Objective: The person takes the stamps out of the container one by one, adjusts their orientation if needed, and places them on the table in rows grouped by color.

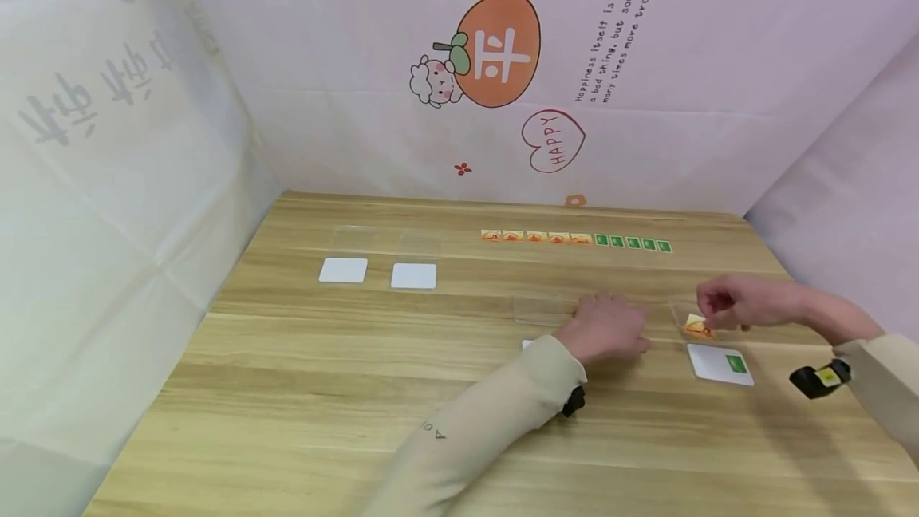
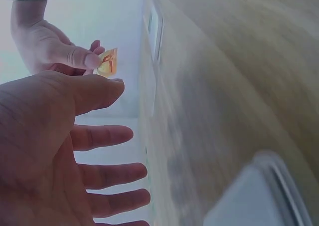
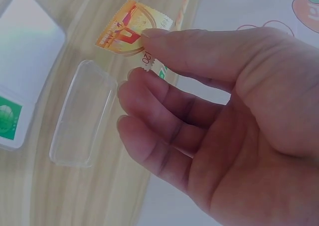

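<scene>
My right hand (image 1: pixel 750 301) pinches an orange and yellow postage stamp (image 3: pixel 124 29) by one edge between thumb and fingers. Under and beside it lie a white flat case (image 1: pixel 707 361), with a green stamp (image 1: pixel 735 363) at its right end, and a clear plastic lid (image 3: pixel 75 131). My left hand (image 1: pixel 610 327) hovers low over the table to the left, palm sideways, its fingers straight and spread with nothing in them. Another white case (image 2: pixel 249 201) sits below the left wrist, mostly hidden by that arm in the head view, with a clear lid (image 1: pixel 534 311) behind it.
A row of several orange stamps (image 1: pixel 534 236) and several green stamps (image 1: pixel 632 242) lies along the back of the wooden table (image 1: pixel 287 389). Two white cases (image 1: pixel 343 270) with clear lids behind them stand at the back left. Printed cloth (image 1: pixel 345 102) walls the table's back and sides.
</scene>
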Demonstrator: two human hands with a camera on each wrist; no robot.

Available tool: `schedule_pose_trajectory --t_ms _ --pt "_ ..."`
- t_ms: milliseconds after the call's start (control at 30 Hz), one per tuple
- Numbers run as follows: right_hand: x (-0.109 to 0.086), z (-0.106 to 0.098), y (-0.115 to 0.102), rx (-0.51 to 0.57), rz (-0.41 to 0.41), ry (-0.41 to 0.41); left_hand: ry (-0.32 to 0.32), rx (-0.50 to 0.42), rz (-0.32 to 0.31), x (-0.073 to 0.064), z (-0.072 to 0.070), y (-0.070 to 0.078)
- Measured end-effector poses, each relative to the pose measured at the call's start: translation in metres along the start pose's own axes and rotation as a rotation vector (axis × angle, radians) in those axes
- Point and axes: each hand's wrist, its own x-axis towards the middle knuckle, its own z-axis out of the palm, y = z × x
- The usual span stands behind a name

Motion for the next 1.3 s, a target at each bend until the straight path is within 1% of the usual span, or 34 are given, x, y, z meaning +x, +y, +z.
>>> schedule_pose_trajectory --t_ms 200,367,467,567,767,967,1100,1233,1300 --pt "0.001 -0.005 -0.003 -0.039 0.016 0.02 0.046 -0.007 0.015 -0.004 -0.003 -0.011" --pt "0.005 -0.007 -0.006 -0.037 -0.008 0.03 0.063 0.0 0.001 -0.01 -0.007 -0.019" --pt "0.011 -0.006 -0.008 -0.04 -0.029 0.033 0.073 -0.004 -0.017 -0.013 -0.007 -0.025" --pt "0.016 -0.005 -0.012 -0.048 -0.031 0.036 0.082 -0.013 -0.025 -0.017 -0.005 -0.03" --pt "0.028 -0.002 -0.021 -0.049 -0.01 0.056 0.097 -0.007 -0.018 -0.026 -0.005 -0.042" --pt "0.043 0.003 -0.029 -0.061 -0.032 0.095 0.132 0.006 -0.005 -0.036 -0.011 -0.054" --pt "0.053 0.003 -0.034 -0.069 -0.055 0.112 0.14 -0.031 -0.015 -0.043 -0.017 -0.06" --pt "0.063 0.003 -0.04 -0.072 -0.056 0.104 0.137 -0.088 -0.034 -0.049 -0.021 -0.068" --pt "0.067 0.003 -0.043 -0.078 -0.056 0.098 0.144 -0.102 -0.042 -0.051 -0.021 -0.071"
